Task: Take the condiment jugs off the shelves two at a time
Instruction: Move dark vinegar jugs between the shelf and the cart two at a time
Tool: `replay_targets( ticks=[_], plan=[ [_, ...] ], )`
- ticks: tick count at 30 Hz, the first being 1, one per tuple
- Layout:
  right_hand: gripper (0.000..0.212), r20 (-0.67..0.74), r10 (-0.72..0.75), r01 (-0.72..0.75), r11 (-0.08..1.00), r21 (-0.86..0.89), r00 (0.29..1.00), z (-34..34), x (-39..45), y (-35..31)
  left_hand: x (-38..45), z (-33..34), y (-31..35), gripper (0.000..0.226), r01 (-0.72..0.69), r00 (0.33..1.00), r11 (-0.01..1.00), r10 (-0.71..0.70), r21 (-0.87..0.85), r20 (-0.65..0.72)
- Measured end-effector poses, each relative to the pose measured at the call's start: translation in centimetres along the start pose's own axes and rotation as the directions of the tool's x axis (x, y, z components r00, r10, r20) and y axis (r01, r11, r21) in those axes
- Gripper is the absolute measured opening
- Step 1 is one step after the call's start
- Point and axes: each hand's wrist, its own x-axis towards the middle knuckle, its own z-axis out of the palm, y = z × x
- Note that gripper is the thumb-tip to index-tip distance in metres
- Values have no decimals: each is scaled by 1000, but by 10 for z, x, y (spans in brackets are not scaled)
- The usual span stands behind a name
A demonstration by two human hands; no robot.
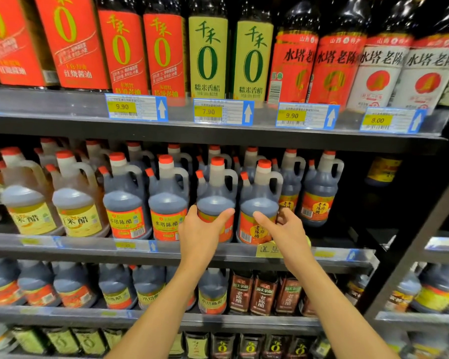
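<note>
Two dark vinegar jugs with red caps and orange labels stand side by side at the front of the middle shelf [244, 251]. My left hand [201, 230] wraps the lower body of the left jug [216, 193], thumb on one side and fingers on the other. My right hand [287, 229] reaches round the right side of the right jug [259, 200], its thumb lying across the label and its fingers hidden behind the jug. Both jugs stand upright on the shelf.
More dark jugs [167, 200] and pale rice-vinegar jugs [75, 200] fill the same shelf to the left, with two more jugs [318, 193] to the right. Tall bottles [208, 55] line the shelf above. Jugs and brown pouches [265, 292] sit below. A dark upright post [410, 255] stands right.
</note>
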Motion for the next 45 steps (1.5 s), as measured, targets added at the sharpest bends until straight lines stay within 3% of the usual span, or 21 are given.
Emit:
replay_targets(
  ticks=[3,8,12,16,21,25,30,36,45],
  plan=[
    [71,-3,4,-4,1000,-12,1000,1,0,0,-1,-4,1,66,-10,1000,1000,10,-21,12],
    [58,-3,11,-11,1000,4,1000,7,3,0,0,-4,1,112,7,1000,1000,-7,9,16],
    [54,-10,9,-9,1000,-6,1000,8,5,3,0,-6,1,112,16,1000,1000,-16,-5,-1],
    [51,1,13,-13,1000,-8,1000,9,5,1,-2,-6,3,89,24,1000,1000,-24,6,0],
    [41,-41,-8,6,998,-63,999,10,2,2,-4,-4,5,90,36,999,999,-36,-29,-7],
    [30,-96,-92,76,985,-155,991,12,-1,4,-4,1,3,106,90,996,994,-91,-69,-15],
    [32,-107,-106,85,978,-190,989,14,0,4,-3,2,1,108,111,993,990,-113,-87,-21],
    [53,-143,-87,55,975,-218,986,20,1,7,-2,2,0,109,119,992,987,-123,-111,-30],
    [38,-112,-44,22,982,-188,993,17,-7,-3,-4,1,0,110,105,994,989,-109,-99,-28]
  ],
)
